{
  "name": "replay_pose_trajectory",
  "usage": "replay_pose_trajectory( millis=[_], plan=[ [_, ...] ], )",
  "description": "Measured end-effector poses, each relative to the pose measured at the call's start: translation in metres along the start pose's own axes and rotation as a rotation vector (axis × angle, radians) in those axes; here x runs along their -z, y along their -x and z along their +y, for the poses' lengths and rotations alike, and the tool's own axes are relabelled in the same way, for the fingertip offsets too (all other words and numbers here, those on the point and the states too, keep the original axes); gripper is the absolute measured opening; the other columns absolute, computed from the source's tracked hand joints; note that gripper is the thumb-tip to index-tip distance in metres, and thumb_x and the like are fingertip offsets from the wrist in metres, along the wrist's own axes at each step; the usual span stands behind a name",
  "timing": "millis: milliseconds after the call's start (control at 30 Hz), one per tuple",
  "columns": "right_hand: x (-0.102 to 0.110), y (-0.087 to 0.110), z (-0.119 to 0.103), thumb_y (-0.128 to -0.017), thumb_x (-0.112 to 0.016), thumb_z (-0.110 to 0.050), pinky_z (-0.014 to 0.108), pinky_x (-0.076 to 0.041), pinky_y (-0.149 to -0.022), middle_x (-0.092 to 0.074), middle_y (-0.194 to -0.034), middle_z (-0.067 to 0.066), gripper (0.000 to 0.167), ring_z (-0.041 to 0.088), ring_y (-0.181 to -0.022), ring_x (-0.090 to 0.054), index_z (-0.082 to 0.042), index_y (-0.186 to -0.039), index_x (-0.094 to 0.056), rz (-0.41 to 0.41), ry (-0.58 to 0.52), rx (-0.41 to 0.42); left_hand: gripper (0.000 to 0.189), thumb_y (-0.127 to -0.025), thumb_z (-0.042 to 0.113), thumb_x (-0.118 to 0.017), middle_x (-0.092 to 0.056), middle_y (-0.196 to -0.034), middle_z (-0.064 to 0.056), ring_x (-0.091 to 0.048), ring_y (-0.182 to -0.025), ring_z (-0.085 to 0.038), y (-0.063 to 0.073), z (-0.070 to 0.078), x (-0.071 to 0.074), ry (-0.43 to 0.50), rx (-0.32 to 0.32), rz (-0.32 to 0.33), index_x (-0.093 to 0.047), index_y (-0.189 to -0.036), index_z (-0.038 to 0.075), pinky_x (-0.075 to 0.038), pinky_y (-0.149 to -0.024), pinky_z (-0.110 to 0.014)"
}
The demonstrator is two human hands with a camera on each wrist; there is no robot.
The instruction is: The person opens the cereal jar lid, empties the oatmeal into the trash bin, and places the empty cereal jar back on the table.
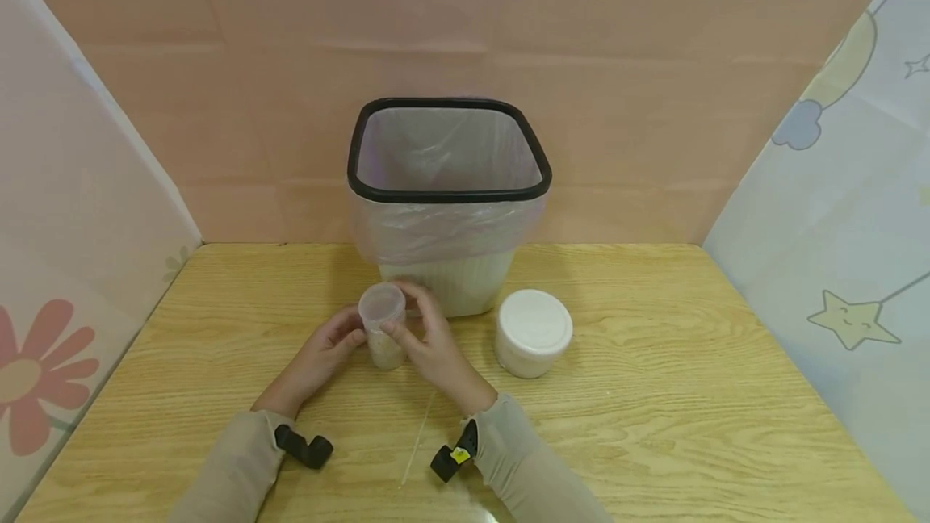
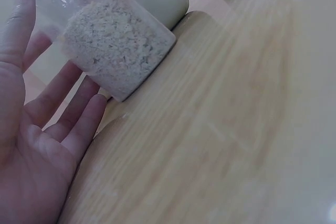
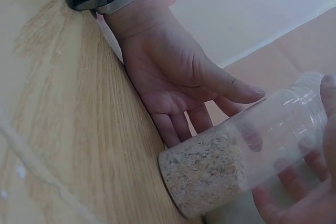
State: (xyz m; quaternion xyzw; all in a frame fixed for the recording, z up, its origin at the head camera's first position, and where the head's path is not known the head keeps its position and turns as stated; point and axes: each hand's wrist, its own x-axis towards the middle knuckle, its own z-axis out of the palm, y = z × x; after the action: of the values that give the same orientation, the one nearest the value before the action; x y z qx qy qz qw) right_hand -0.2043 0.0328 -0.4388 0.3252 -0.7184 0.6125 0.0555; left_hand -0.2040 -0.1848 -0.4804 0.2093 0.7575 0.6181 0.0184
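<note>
A clear plastic jar with pale flakes, like oats, in its lower half stands upright on the table in front of the bin. No lid shows on it. My right hand grips its upper part, thumb in front and fingers around the far side. On the other side my left hand has its fingers loosely bent behind the jar and its thumb beside the wall. In the left wrist view the left palm stays apart from the jar.
A bin with a black rim and a plastic liner stands behind the jar. To the right sits a white lidded tub. A thin pale stick lies on the wooden table between my forearms. Fabric walls enclose three sides.
</note>
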Motion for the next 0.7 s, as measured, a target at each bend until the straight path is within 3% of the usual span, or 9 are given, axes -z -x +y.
replay_pose_trajectory(
  millis=[133,300,400,533,700],
  plan=[
    [0.000,0.000,-0.002,-0.104,-0.058,-0.036,0.051,-0.052,-0.098,-0.046,-0.140,0.021,0.057,0.039,-0.124,-0.051,-0.002,-0.146,-0.039,0.005,0.002,0.011,0.044,-0.106,0.014,-0.053,-0.054,-0.138,-0.021,-0.053,-0.120,0.001,0.001,0.000,0.000,0.011,0.001,-0.002,-0.045,-0.144,-0.006,-0.048,-0.097,-0.018],
    [0.003,-0.001,-0.009,-0.103,-0.057,-0.042,0.049,-0.051,-0.100,-0.049,-0.138,0.022,0.062,0.037,-0.122,-0.053,0.001,-0.145,-0.039,0.044,0.002,0.024,0.044,-0.104,0.012,-0.056,-0.057,-0.133,-0.005,-0.054,-0.118,-0.001,0.000,-0.001,-0.001,0.027,-0.014,-0.013,-0.046,-0.142,-0.008,-0.049,-0.097,-0.018],
    [0.006,-0.001,-0.013,-0.102,-0.060,-0.041,0.049,-0.051,-0.101,-0.052,-0.136,0.021,0.062,0.033,-0.121,-0.054,0.001,-0.142,-0.041,0.093,-0.023,0.019,0.043,-0.104,0.011,-0.057,-0.058,-0.133,-0.001,-0.055,-0.119,-0.001,-0.001,-0.002,-0.001,0.033,-0.026,-0.022,-0.046,-0.141,-0.008,-0.049,-0.097,-0.018],
    [0.011,0.000,-0.017,-0.099,-0.069,-0.031,0.041,-0.051,-0.102,-0.054,-0.135,0.024,0.057,0.023,-0.119,-0.056,0.005,-0.134,-0.042,0.136,-0.139,0.007,0.042,-0.104,0.010,-0.057,-0.057,-0.135,-0.004,-0.054,-0.121,0.000,0.000,-0.002,0.000,0.027,-0.014,-0.023,-0.048,-0.141,-0.005,-0.047,-0.098,-0.016],
    [0.015,0.000,-0.022,-0.093,-0.071,-0.012,0.030,-0.051,-0.102,-0.054,-0.132,0.032,0.054,0.014,-0.115,-0.058,0.010,-0.129,-0.038,0.152,-0.248,-0.003,0.041,-0.104,0.012,-0.057,-0.055,-0.139,-0.017,-0.053,-0.121,0.001,0.001,-0.002,0.000,0.017,0.004,-0.021,-0.048,-0.141,-0.004,-0.046,-0.099,-0.015]
  ],
)
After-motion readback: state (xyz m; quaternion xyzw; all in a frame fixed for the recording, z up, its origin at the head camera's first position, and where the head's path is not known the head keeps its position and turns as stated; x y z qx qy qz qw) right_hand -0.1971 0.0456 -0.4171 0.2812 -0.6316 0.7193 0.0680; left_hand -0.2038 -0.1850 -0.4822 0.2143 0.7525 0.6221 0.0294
